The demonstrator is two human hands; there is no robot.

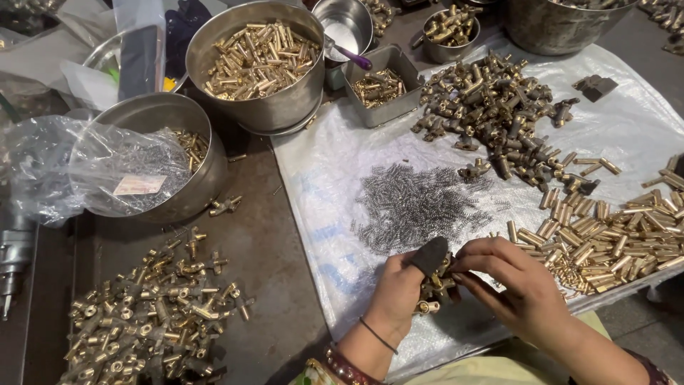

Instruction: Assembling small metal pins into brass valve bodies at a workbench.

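My left hand (399, 292), with a dark cap on its thumb, is closed around a small brass fitting (433, 286) near the front edge of the table. My right hand (509, 278) pinches the same fitting from the right with its fingertips. Just beyond my hands lies a heap of small steel springs (417, 203) on a white plastic sheet (328, 185). A pile of brass tubes (605, 239) lies to the right of my hands. Dark unfinished fittings (491, 114) are heaped farther back.
Assembled brass fittings (149, 306) are piled on the dark table at the front left. A steel bowl of brass tubes (260, 60), a bowl under a plastic bag (160, 160), a small tray (381, 85) and other steel pots stand at the back.
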